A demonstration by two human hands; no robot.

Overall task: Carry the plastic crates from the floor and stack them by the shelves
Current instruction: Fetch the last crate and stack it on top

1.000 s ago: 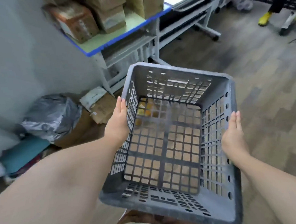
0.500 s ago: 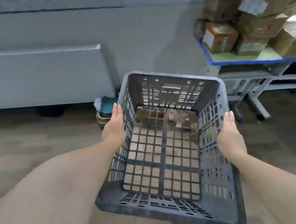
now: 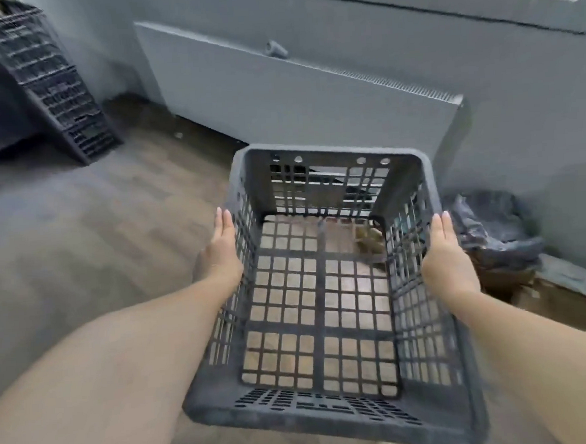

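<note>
Pressing flat against opposite walls of a grey lattice plastic crate (image 3: 326, 288), the left hand (image 3: 220, 257) and the right hand (image 3: 446, 257) carry it in the air above the wood-pattern floor (image 3: 90, 234), fingers straight and together, nothing curled round the rim. The crate sits in the near middle of the head view, open side up, empty. A stack of dark crates (image 3: 46, 86) stands far left. A white radiator (image 3: 293, 84) runs along the far wall, and a black rubbish bag (image 3: 491, 227) lies just right of the crate.

Grey slatted plastic crate (image 3: 323, 288) empty, upright, carried above floor; stacked crates (image 3: 46, 89) far left.
</note>
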